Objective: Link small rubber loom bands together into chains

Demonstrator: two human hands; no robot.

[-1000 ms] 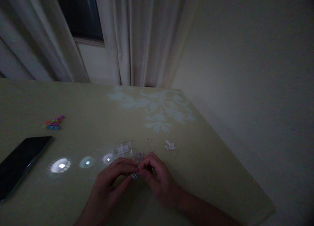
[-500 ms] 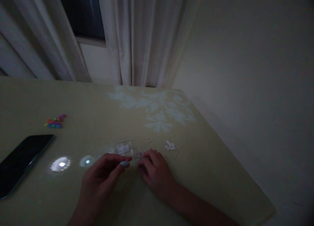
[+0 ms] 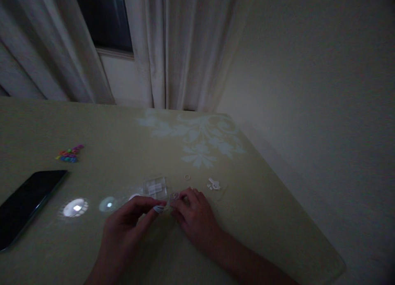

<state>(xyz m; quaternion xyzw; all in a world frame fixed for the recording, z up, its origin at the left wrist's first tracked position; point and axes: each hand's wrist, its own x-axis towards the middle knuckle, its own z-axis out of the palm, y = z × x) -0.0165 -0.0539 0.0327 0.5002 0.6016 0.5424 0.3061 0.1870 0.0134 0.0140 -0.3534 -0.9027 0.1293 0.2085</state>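
My left hand [image 3: 126, 225] pinches a small stack of thin white bands [image 3: 159, 209] between thumb and forefinger. Close to its right, my right hand [image 3: 197, 215] has its fingers curled down at a little pile of pale rings [image 3: 174, 195]; what lies between its fingertips is too small and dark to make out. Just behind the hands is a clear plastic box [image 3: 156, 186] with a whitish patch on it. One pale ring [image 3: 187, 177] lies apart on the table, beyond the right hand's fingers.
A few white plastic pieces [image 3: 214, 184] lie right of the rings. On the left are a black phone [image 3: 31, 204] and a heap of small colourful pieces [image 3: 70, 154]. The table [image 3: 262, 219] ends at a wall on the right and curtains [image 3: 191, 50] behind.
My right hand's fingertips have shifted slightly left, closer to my left hand. The left hand has tilted the white bands a little and moved slightly right.
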